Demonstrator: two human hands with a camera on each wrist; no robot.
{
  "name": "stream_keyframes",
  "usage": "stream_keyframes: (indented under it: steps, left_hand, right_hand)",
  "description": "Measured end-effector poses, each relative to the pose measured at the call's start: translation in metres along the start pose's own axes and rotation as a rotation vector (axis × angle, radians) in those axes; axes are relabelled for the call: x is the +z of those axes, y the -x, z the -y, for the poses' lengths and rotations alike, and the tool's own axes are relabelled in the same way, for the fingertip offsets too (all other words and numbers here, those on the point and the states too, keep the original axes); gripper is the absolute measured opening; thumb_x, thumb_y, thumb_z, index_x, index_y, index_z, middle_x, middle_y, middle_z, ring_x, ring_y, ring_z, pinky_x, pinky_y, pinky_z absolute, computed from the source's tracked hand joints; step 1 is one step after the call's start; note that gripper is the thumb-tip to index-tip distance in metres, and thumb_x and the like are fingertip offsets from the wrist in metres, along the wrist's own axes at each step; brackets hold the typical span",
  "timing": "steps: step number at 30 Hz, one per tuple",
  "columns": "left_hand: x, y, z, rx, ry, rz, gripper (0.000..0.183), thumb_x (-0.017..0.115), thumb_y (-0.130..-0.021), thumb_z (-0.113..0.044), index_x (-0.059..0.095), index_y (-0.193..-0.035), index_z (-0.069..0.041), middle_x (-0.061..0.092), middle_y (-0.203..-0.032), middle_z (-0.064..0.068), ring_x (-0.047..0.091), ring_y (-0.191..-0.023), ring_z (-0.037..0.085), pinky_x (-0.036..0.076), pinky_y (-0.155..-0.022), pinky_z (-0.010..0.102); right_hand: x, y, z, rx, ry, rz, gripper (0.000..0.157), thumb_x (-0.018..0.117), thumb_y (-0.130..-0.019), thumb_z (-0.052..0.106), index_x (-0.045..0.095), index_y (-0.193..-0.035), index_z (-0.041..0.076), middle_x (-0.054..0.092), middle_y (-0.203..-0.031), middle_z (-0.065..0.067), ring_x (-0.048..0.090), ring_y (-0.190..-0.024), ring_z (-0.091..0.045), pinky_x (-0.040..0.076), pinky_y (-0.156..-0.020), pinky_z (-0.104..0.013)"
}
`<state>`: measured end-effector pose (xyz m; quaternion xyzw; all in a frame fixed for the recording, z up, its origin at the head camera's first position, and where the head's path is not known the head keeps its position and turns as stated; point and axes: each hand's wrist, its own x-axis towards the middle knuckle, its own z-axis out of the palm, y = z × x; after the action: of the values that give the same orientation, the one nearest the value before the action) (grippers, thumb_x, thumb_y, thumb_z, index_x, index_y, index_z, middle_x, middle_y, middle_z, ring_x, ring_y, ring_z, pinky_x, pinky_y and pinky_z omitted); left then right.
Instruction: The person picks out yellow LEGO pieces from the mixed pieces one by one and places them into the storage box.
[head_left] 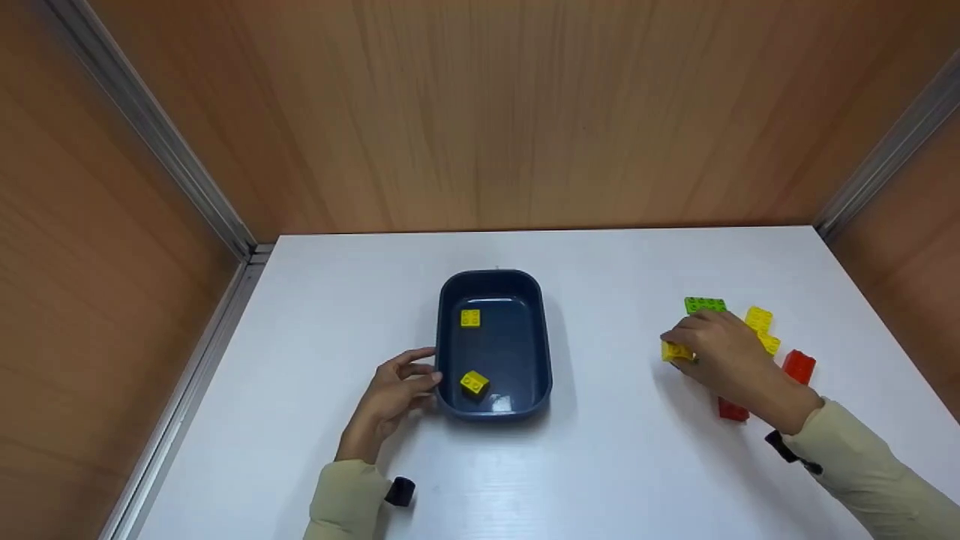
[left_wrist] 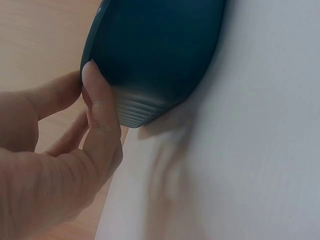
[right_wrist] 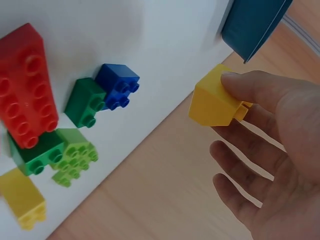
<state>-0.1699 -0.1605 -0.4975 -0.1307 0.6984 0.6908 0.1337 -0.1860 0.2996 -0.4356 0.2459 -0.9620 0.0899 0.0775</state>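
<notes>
My right hand pinches a yellow toy brick between thumb and fingers, held above the table at the right. Its other fingers are spread loosely in the right wrist view. My left hand holds the left side of a dark blue tray near its front corner, thumb against the wall by the rim. Inside the tray lie two yellow bricks, one yellow brick toward the back and another yellow brick near the front.
Around my right hand lie a light green brick, yellow bricks and red bricks. In the right wrist view, a blue brick and dark green bricks also show. Wood panels border the white table.
</notes>
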Motion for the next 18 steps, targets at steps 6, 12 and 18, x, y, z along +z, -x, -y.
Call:
stream_keyframes:
  steps: [6,12,18]
  left_hand:
    - [-0.003,0.0,0.001,0.0,0.011,-0.003,0.046,0.073,-0.096,0.002,0.064,-0.141,-0.003,0.066,-0.115,0.016,0.067,-0.087,0.02,0.06,-0.076,0.034]
    - [-0.005,0.001,0.0,0.006,0.019,0.0,0.046,0.073,-0.096,0.002,0.064,-0.141,-0.003,0.066,-0.115,0.016,0.067,-0.087,0.02,0.059,-0.077,0.035]
    - [-0.006,0.003,0.001,0.0,0.021,-0.003,0.046,0.074,-0.095,0.002,0.065,-0.14,-0.003,0.066,-0.115,0.016,0.067,-0.086,0.02,0.06,-0.076,0.034]
  right_hand:
    - [-0.002,-0.011,0.009,-0.025,0.009,0.022,0.045,0.096,-0.075,0.003,0.08,-0.117,0.005,0.078,-0.111,-0.011,0.066,-0.108,-0.034,0.056,-0.101,-0.057]
    - [-0.004,-0.025,0.02,-0.043,0.019,0.017,0.043,0.095,-0.076,0.005,0.08,-0.117,0.005,0.079,-0.109,-0.01,0.065,-0.107,-0.032,0.055,-0.101,-0.055]
    - [-0.005,-0.038,0.03,-0.076,0.028,-0.007,0.038,0.094,-0.077,0.003,0.081,-0.113,0.004,0.078,-0.106,-0.01,0.064,-0.104,-0.031,0.054,-0.098,-0.051]
